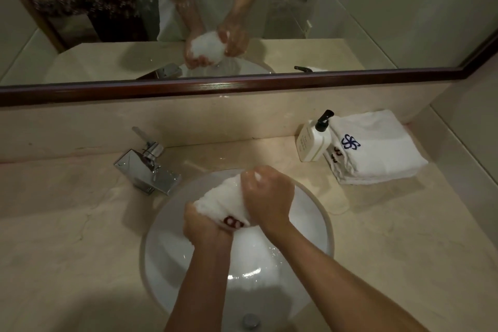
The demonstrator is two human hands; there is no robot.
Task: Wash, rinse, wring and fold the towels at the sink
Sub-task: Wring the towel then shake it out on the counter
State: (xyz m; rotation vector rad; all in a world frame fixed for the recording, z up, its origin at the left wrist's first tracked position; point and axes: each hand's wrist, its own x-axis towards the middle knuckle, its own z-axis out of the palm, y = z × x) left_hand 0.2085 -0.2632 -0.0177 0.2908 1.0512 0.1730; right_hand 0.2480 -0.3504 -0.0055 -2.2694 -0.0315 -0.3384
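A wet white towel (219, 201) with a dark red mark is bunched into a roll above the round white sink basin (320, 221). My left hand (200, 225) grips its near end, fingers curled round it. My right hand (265, 197) grips the far end from above. Water shines on both hands and inside the basin. A stack of folded white towels (377, 151), the top one with a blue emblem, lies on the counter at the back right.
A chrome faucet (148, 167) stands at the basin's back left. A white pump bottle (314, 140) stands in front of the folded stack. The beige stone counter (67, 224) surrounds the basin. A wood-framed mirror (242, 86) runs along the wall behind.
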